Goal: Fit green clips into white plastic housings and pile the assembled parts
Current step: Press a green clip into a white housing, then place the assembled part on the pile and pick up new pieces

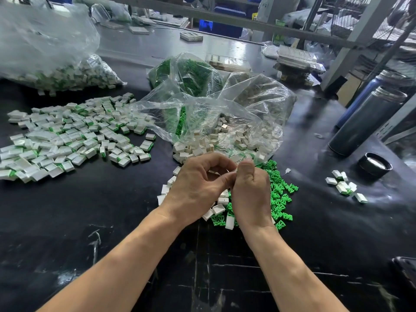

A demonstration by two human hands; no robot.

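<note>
Black worktable (94, 217), scuffed with pale scratches, filling the view. Far left, a big clear bag (45, 52) bulging with assembled white-and-green parts. Below it, a broad pile of assembled parts (67, 140) spread flat over the table's left half. Centre, an open clear bag of white housings (236, 122), mouth toward the hands, housings spilling from it; behind that, a bag of green clips (186, 75). Right side, two dark cylindrical flasks (369, 118) lying tilted, with a round black cap (375, 165) near their base. Right of the hands, a small cluster of assembled parts (345, 186), well apart from the main pile. Near centre, loose green clips (281, 194) scattered beside and under the right hand, mixed with loose white housings (219, 208) under both hands.

Left hand (198, 185) and right hand (251, 190) meeting just above that loose heap, fingers of both curled inward, thumbs touching. Something small and pale pinched between the fingertips, too hidden to name as housing or clip. Both forearms bare, reaching in from the bottom edge.
</note>
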